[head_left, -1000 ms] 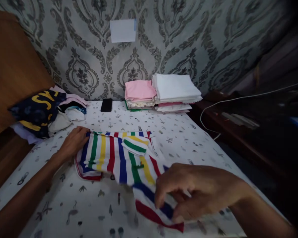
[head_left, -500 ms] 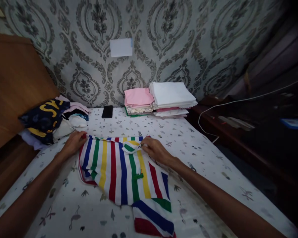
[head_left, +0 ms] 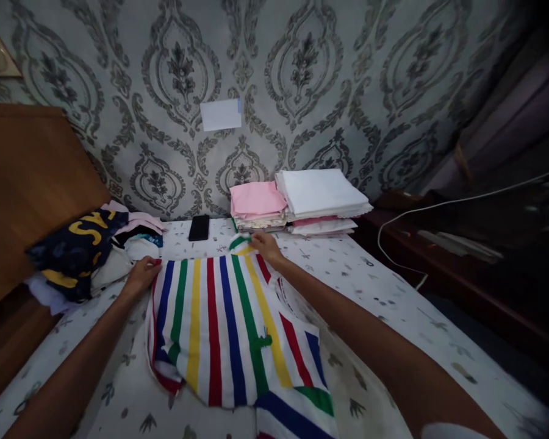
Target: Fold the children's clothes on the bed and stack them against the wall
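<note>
A striped polo shirt (head_left: 215, 332) in white, red, blue, green and yellow lies on the bed sheet, with a small green crocodile badge (head_left: 264, 341) on its chest. Its lower sleeve runs out at the bottom of the view. My left hand (head_left: 141, 274) pinches the shirt's far left corner. At the far right, my right hand (head_left: 265, 246) is closed on the fabric by the collar (head_left: 240, 242), which stands a little above the far edge. The fingertips of the right hand are partly hidden.
Folded pink cloths (head_left: 257, 199) and white cloths (head_left: 322, 190) are stacked against the patterned wall. A black phone (head_left: 199, 227) lies left of them. Crumpled clothes (head_left: 80, 250) are heaped beside the wooden headboard (head_left: 27, 195). A white cable (head_left: 396, 259) hangs on the right.
My right hand has moved away from me, drawing the collar beyond the shirt's far edge. The left hand still pinches its corner. The view has tilted up slightly.
</note>
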Demonstrator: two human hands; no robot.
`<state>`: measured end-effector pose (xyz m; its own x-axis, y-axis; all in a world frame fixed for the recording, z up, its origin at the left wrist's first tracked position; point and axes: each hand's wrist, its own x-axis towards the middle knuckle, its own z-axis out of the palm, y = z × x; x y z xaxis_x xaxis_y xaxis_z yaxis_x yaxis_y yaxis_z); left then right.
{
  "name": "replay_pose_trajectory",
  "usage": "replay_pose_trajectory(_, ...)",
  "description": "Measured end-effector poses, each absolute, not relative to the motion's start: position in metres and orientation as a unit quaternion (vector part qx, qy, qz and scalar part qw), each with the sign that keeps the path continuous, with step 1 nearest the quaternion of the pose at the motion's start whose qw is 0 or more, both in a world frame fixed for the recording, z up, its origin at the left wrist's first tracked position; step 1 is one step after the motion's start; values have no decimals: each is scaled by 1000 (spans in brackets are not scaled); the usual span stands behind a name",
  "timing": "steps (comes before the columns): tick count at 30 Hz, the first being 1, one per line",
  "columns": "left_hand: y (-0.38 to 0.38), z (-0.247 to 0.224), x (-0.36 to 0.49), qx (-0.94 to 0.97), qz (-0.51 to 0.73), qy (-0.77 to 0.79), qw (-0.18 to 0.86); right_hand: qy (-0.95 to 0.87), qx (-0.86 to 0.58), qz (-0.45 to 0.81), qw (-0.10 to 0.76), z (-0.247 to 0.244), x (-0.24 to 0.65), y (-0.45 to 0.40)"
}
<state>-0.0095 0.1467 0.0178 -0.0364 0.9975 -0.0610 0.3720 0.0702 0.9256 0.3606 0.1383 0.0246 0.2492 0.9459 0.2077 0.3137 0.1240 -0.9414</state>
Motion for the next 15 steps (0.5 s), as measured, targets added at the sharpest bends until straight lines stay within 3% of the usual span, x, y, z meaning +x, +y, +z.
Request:
replay_pose_trajectory(8, 112, 35, -13, 521, 371, 628, 443, -591, -601, 213, 494, 16, 380, 71)
replay_pose_trajectory(15, 46, 50, -19, 602, 243, 601, 466, -594, -734, 140, 300, 11, 381, -106)
